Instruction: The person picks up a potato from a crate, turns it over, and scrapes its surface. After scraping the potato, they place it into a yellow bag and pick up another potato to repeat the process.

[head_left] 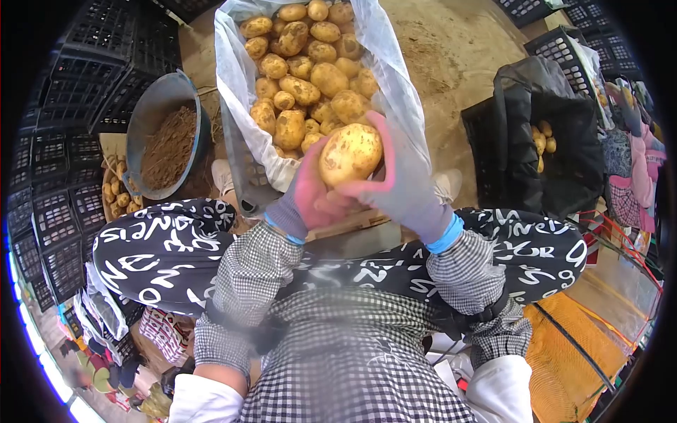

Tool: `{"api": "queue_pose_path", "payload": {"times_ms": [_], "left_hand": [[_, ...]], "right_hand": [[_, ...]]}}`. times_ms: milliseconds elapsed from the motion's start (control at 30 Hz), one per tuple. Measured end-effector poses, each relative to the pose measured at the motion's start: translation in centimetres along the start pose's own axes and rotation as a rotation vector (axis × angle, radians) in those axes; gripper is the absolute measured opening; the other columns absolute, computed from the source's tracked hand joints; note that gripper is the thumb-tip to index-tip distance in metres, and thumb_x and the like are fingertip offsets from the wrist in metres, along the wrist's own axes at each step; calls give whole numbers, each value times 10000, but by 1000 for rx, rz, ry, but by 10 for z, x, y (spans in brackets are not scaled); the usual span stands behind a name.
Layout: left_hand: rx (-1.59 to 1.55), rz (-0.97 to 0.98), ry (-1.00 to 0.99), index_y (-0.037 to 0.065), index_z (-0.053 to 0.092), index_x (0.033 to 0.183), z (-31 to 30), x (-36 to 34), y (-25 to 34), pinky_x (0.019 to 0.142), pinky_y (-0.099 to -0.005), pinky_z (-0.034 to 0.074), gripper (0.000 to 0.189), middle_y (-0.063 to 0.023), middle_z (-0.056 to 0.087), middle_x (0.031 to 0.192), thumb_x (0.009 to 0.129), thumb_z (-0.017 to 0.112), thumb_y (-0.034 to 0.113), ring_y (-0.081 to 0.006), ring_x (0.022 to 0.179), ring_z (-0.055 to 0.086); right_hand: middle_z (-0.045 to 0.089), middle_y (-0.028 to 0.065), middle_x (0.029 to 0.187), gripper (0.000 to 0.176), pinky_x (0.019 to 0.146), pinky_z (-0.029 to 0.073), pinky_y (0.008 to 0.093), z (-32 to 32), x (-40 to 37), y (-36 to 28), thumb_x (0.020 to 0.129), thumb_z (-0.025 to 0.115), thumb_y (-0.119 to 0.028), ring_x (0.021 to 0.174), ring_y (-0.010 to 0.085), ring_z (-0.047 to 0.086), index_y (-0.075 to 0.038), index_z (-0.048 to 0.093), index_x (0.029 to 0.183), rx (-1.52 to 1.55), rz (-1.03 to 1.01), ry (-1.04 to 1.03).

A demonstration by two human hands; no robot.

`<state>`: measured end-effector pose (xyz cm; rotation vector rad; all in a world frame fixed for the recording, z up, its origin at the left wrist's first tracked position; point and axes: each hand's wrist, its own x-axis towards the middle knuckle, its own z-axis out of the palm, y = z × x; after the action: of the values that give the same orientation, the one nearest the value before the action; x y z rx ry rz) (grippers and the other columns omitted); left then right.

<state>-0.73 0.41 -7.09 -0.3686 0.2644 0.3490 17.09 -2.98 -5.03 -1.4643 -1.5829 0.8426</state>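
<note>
A large yellow potato (350,154) with brown specks is held up between my two gloved hands, over the near edge of a lined crate. My left hand (310,189) cups it from the left and below, fingers closed against it. My right hand (403,180) grips its right side, the thumb reaching along the bottom and a fingertip at the top. Behind it, the crate with a white plastic liner (389,60) is filled with many soil-marked potatoes (300,77). Both gloves are grey and pink, with blue bands at the wrists.
A grey-blue tub (194,92) of brown soil stands left of the crate, with more potatoes (116,190) beside it. On the right, a black-lined crate (497,155) holds a few potatoes. Stacked black crates (63,183) line the left. Orange mesh bags (564,352) lie at lower right.
</note>
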Motion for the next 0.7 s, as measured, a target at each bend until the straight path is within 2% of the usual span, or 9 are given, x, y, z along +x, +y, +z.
{"api": "queue_pose_path", "payload": {"times_ms": [33, 67, 133, 233, 333, 500, 533, 600, 700], "left_hand": [[-36, -9, 15, 91, 539, 1245, -5, -2, 2, 324, -208, 351, 621, -143, 607, 915, 969, 329, 607, -171, 469, 484], [-4, -36, 11, 90, 534, 1249, -10, -2, 3, 316, -207, 340, 621, -156, 601, 909, 970, 330, 606, -159, 451, 455], [60, -93, 1, 88, 526, 1258, -13, -2, 6, 300, -204, 316, 622, -183, 589, 898, 971, 330, 603, -134, 417, 397], [54, -121, -72, 84, 512, 1268, -6, 1, -2, 281, -206, 293, 614, -215, 576, 910, 971, 345, 595, -127, 416, 374], [-4, -128, -86, 101, 504, 1286, 5, 2, -6, 314, -210, 346, 597, -225, 574, 942, 972, 357, 588, -135, 437, 402], [227, 129, 238, 133, 518, 1287, 24, 3, -20, 387, -224, 384, 626, -185, 593, 947, 954, 370, 641, -126, 481, 422], [274, 177, 303, 139, 521, 1288, 25, 3, -21, 402, -227, 391, 632, -177, 596, 948, 950, 373, 652, -125, 490, 427], [218, 95, 152, 142, 526, 1284, 16, 3, -15, 389, -217, 350, 659, -158, 601, 906, 938, 372, 680, -114, 484, 413], [115, 28, 53, 156, 542, 1254, 9, -2, -8, 378, -198, 300, 662, -145, 597, 841, 927, 367, 704, -102, 475, 395]], "right_hand": [[591, 111, 1160, 451, 730, 541, 313, 2, 1, -5, 981, 560, -262, 871, 179, 648, -37, 486, 1365, -71, -36, -8], [590, 117, 1168, 433, 796, 530, 333, -4, -3, -13, 991, 539, -259, 952, 197, 633, -30, 490, 1356, 180, 180, -124], [601, 81, 1067, 411, 757, 501, 291, -7, -2, -10, 1004, 512, -306, 894, 153, 601, -25, 538, 1303, 382, 299, -173], [623, -3, 844, 433, 540, 462, 168, -7, 2, 11, 1017, 493, -393, 608, 31, 561, -32, 632, 1210, 341, 170, -38], [623, -4, 845, 395, 538, 455, 173, -7, 0, 6, 1032, 470, -352, 600, 28, 543, -39, 643, 1201, 427, 309, -21], [623, -1, 882, 320, 582, 429, 181, -12, 4, -3, 1029, 477, -215, 643, 29, 502, -26, 616, 1247, 197, 337, -11], [628, 7, 903, 317, 594, 430, 184, -14, 3, -2, 1021, 479, -177, 665, 29, 500, -25, 599, 1272, 124, 251, 37], [636, 22, 946, 336, 620, 430, 191, -16, 0, -1, 1007, 484, -102, 709, 30, 497, -21, 566, 1323, -24, 74, 128], [631, 34, 960, 384, 617, 424, 188, -16, -5, -11, 997, 466, -49, 711, 28, 486, -29, 524, 1375, 265, 97, 103]]}}
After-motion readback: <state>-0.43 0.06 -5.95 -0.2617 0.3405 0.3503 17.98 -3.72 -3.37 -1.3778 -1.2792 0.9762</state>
